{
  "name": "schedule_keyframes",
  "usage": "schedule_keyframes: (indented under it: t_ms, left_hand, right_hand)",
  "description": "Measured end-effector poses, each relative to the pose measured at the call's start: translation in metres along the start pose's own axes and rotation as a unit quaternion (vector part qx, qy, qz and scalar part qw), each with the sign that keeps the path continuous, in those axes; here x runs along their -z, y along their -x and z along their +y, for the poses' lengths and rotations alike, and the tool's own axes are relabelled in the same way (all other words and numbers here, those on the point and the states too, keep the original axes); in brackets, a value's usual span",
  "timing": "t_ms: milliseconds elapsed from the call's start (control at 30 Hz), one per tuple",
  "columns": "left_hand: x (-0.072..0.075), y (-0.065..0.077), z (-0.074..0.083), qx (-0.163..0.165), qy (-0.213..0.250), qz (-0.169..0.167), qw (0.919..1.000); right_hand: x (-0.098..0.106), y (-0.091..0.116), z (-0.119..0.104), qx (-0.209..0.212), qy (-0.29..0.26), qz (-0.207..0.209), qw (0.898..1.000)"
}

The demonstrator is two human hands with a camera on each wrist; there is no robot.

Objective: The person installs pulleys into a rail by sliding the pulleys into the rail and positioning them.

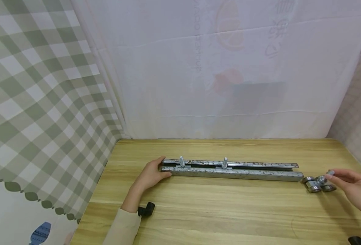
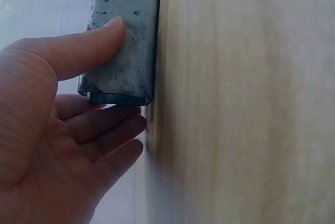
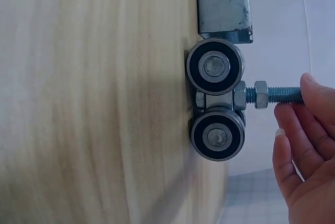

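Note:
A worn metal channel rail [image 1: 238,173] lies lengthwise on the wooden table, its slot facing up. Two threaded bolts, a left one [image 1: 182,161] and a right one [image 1: 225,163], stand upright out of the slot. My left hand [image 1: 150,175] holds the rail's left end, thumb on the near side and fingers around the far side and end. At the right end, a roller trolley [image 3: 215,98] with bearing wheels rests on the table close to the rail's opening. My right hand [image 1: 355,187] pinches the tip of its threaded bolt [image 3: 285,94] between thumb and fingers.
The wooden table [image 1: 217,211] meets a white sheet [image 1: 180,85] at the back. Green checked cloth [image 1: 46,85] hangs at the left, and a pale cloth wall at the right. Black camera mounts [image 1: 148,209] show by the wrists.

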State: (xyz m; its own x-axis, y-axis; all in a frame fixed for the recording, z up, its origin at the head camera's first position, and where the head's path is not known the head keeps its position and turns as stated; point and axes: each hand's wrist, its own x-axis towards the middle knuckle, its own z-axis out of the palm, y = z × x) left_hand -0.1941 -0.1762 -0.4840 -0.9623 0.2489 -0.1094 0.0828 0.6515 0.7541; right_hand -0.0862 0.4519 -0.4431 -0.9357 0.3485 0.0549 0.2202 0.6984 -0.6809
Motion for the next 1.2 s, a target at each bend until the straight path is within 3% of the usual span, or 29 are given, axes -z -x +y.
schedule_keyframes:
  t_ms: [867,1200]
  left_hand:
    - [0.000,-0.001,-0.002,-0.002,0.003,0.002,1.0000]
    - [0.000,-0.001,0.000,-0.003,0.003,0.002,1.0000]
  right_hand:
    - [-0.004,-0.017,-0.014,-0.014,0.057,-0.003,0.998]
    - [-0.007,-0.018,-0.016,0.008,0.065,0.016,0.998]
